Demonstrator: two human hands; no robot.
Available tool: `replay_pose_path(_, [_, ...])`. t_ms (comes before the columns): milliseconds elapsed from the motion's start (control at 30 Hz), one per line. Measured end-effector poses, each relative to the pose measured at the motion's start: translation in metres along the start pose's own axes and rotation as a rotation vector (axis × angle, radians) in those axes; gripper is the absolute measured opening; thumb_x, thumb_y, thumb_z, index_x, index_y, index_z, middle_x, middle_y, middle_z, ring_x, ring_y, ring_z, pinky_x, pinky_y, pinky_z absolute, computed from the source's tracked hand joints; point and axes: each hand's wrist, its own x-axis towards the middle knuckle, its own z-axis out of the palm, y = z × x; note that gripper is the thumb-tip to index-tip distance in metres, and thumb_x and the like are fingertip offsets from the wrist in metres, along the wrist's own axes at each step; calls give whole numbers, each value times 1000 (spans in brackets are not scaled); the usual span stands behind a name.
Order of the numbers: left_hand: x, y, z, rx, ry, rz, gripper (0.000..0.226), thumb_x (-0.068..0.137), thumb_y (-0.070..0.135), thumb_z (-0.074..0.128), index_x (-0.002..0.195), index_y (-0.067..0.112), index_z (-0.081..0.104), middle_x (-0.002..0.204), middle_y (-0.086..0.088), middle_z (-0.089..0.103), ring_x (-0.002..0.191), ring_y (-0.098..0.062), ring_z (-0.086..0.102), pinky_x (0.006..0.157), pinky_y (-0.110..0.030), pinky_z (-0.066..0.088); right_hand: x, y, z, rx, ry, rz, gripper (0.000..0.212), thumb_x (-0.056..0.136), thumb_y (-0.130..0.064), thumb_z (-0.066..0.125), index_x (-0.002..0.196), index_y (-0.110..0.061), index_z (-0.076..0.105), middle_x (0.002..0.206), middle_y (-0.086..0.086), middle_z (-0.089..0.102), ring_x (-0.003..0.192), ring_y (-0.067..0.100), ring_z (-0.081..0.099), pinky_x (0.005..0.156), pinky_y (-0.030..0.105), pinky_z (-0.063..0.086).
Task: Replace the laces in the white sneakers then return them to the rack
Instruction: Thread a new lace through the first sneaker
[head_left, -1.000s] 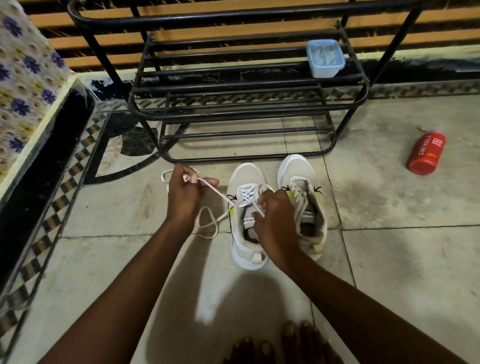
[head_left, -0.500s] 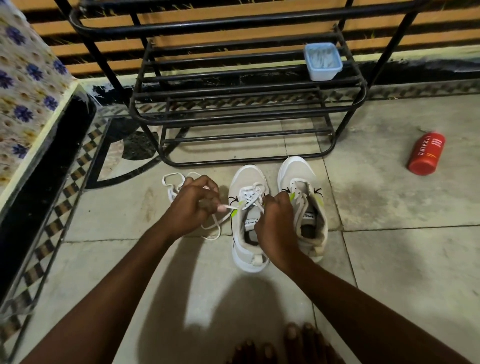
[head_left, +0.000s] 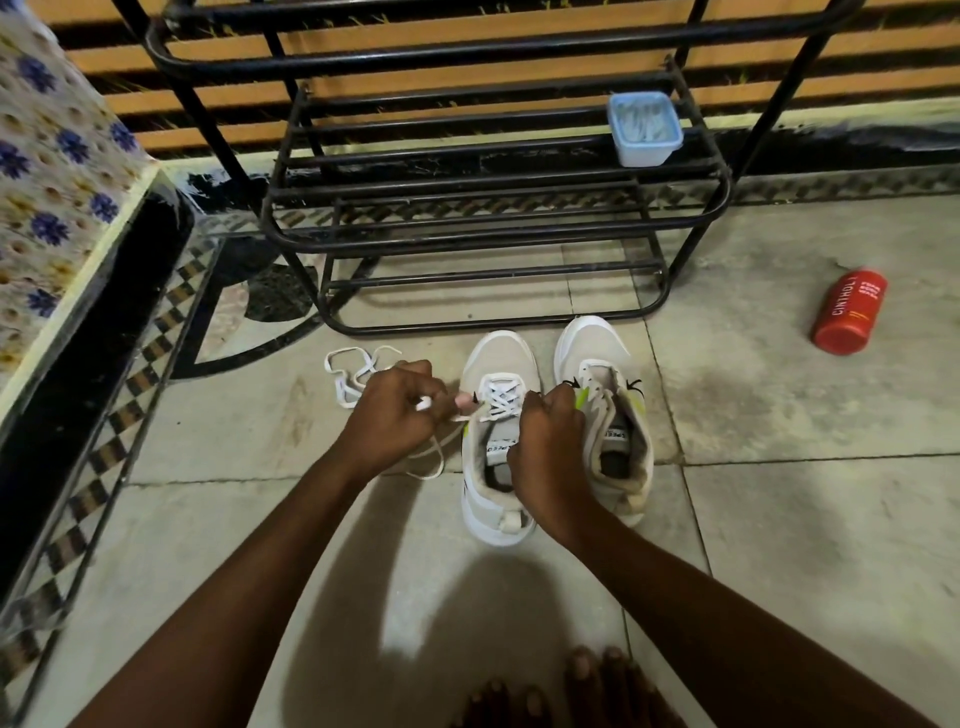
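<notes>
Both hands are busy at the partly laced sneaker (head_left: 498, 358), which stands on the floor (head_left: 779, 519) just in front of the rack (head_left: 467, 239). The unlaced sneaker (head_left: 592, 343) is touching it, on the side toward the rack's right leg. Our left hand (head_left: 395, 410) is clenched on the lace (head_left: 498, 402), pinching it just beside the eyelets, with slack trailing below the wrist and more white lace looped on the floor nearer the rack. Our right hand (head_left: 545, 441) is curled over the sneaker's far eyelet edge and grips it. We cannot tell whether a lace end also sits under those fingers. We judge the main risk to be an uneven pull: if the left hand tugs hard while the right only steadies the upper, the crossings already made could bunch or leave one end too short to tie. The floor slack could also twist or knot as it feeds, or the light sneaker could skid toward the rack's bottom rail. Both forearms reach forward and converge, wrists bent down, knuckles toward us. A pale blue tub (head_left: 644, 130) sits at the right end of a rack shelf, and a red bottle (head_left: 849, 312) lies well to the rack's right.
</notes>
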Motion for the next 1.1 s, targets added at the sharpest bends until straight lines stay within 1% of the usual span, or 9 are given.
replay_pose_path(133, [1, -5, 8, -87, 61, -196, 40, 88, 13, 78, 51, 13, 62, 74, -2, 37, 69, -10, 44, 69, -28, 34, 0, -3, 2, -12, 2, 9, 35, 84, -2, 58, 118, -9, 54, 133, 13, 35, 112, 37, 46, 102, 40, 39])
replay_pose_path(267, [-1, 1, 20, -71, 142, -227, 41, 78, -3, 77, 51, 13, 51, 81, 0, 41, 69, -4, 45, 68, -14, 35, 2, -2, 3, 4, 4, 14, 35, 86, 1, 54, 119, -9, 53, 134, 12, 32, 113, 36, 45, 103, 39, 39])
replay_pose_path(433, [2, -4, 22, -18, 85, -290, 29, 73, 4, 82, 57, 17, 62, 98, -7, 53, 90, -12, 56, 78, -9, 39, 3, 0, 6, 5, 15, 13, 36, 84, -2, 58, 118, -10, 54, 133, 12, 34, 113, 35, 45, 103, 37, 37])
replay_pose_path(500, [0, -4, 23, 9, 53, -301, 20, 72, 8, 84, 68, 20, 69, 102, -3, 51, 98, -14, 55, 87, -10, 40, 4, -1, 7, -4, 15, 18, 37, 82, -2, 59, 118, -11, 54, 132, 12, 34, 111, 35, 46, 102, 37, 38])
replay_pose_path(600, [-1, -2, 22, 34, 23, -314, 24, 71, 13, 87, 85, 30, 77, 113, -5, 46, 110, -17, 46, 102, -20, 38, 5, -2, 8, 4, 10, 23, 38, 81, -2, 60, 118, -10, 54, 132, 13, 34, 110, 36, 47, 102, 38, 39])
replay_pose_path(800, [0, 5, 28, 137, -69, -252, 26, 84, 8, 76, 77, 32, 70, 112, 4, 50, 120, -19, 37, 90, -6, 24, 7, -2, 9, 1, 6, 33, 37, 83, -3, 59, 119, -10, 54, 133, 12, 35, 113, 35, 46, 104, 38, 37])
replay_pose_path(900, [2, 9, 25, 130, -116, -245, 17, 88, 10, 70, 80, 25, 72, 105, 7, 62, 113, -14, 51, 84, -3, 31, 7, 0, 9, 5, 5, 27, 37, 83, -5, 62, 119, -9, 55, 133, 13, 35, 113, 36, 46, 104, 39, 37])
replay_pose_path(1000, [-4, 15, 16, 51, -79, -258, 10, 88, 21, 66, 81, 27, 70, 85, 13, 74, 90, -12, 70, 83, -31, 54, 7, 2, 9, 17, 20, 20, 39, 80, -4, 63, 118, -8, 55, 133, 15, 37, 113, 37, 46, 104, 40, 37])
replay_pose_path(1100, [-12, 26, 7, 54, 45, -208, 12, 88, 17, 70, 82, 28, 72, 80, 13, 74, 83, -2, 70, 84, -32, 55, 6, 3, 7, 70, 22, 3, 40, 75, 1, 60, 114, -5, 56, 128, 17, 40, 111, 37, 45, 103, 40, 38])
